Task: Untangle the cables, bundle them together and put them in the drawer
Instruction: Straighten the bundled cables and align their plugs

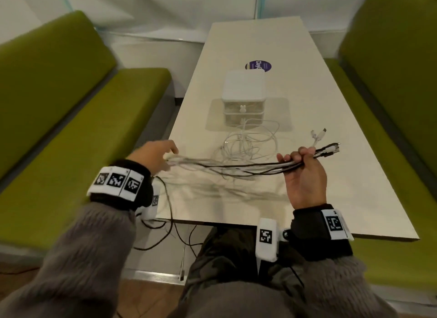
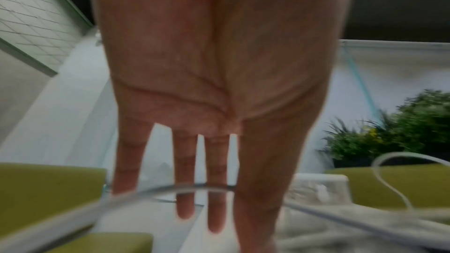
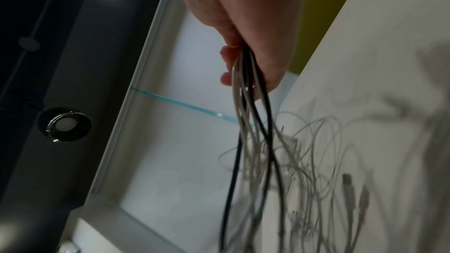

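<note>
Nearest the camera, grey fuzzy sleeves (image 1: 78,258) end in black wrist straps carrying white tagged markers. A few dark cable ends hang off the table's near edge beside the left wrist, down toward the floor.

The right hand (image 1: 305,173) is clenched around the cables (image 1: 227,167), a mix of black and white strands; their plugs (image 1: 327,148) stick out past the fist to the right. The right wrist view shows the same grip, with the strands (image 3: 246,114) fanning out below the curled fingers (image 3: 227,64).

From that fist the strands run left, just above the table (image 1: 343,187), to the left hand (image 1: 152,155). In the left wrist view its fingers (image 2: 185,176) are straight and spread, with a pale cable (image 2: 151,193) crossing in front of them; nothing there shows a closed grip, so the hand reads as released, touching the strands at most.

Beyond the stretched strands, loose white loops (image 1: 250,140) lie coiled on the table, reaching up to the drawer unit (image 1: 243,97). This small white box has two drawers, both closed. A purple sticker (image 1: 259,66) sits on the table just behind it.

Green benches (image 1: 59,119) flank the table on both sides.
</note>
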Motion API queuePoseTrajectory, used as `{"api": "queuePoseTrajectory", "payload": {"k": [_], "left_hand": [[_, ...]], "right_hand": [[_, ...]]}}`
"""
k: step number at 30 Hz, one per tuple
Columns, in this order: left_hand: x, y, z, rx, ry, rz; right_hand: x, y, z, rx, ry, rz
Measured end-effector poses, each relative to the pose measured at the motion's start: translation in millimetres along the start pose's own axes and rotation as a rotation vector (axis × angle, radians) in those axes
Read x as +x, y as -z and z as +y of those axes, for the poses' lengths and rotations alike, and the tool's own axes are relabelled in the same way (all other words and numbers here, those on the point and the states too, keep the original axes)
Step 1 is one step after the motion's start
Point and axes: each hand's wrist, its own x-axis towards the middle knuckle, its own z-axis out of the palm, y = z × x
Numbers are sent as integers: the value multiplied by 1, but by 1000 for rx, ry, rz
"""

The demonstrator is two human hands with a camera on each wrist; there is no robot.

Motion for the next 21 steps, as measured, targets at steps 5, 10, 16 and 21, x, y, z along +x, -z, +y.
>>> {"api": "queuePoseTrajectory", "payload": {"k": [5, 10, 16, 21], "left_hand": [[-35, -46, 50, 166, -168, 62], [-57, -95, 68, -97, -199, 234], [-43, -85, 29, 9, 173, 162], [-28, -65, -16, 44, 319, 37]], "right_hand": [[4, 11, -3, 54, 38, 66], [5, 11, 1, 58, 32, 94], [2, 15, -1, 6, 1, 158], [-3, 10, 4, -58, -49, 226]]}}
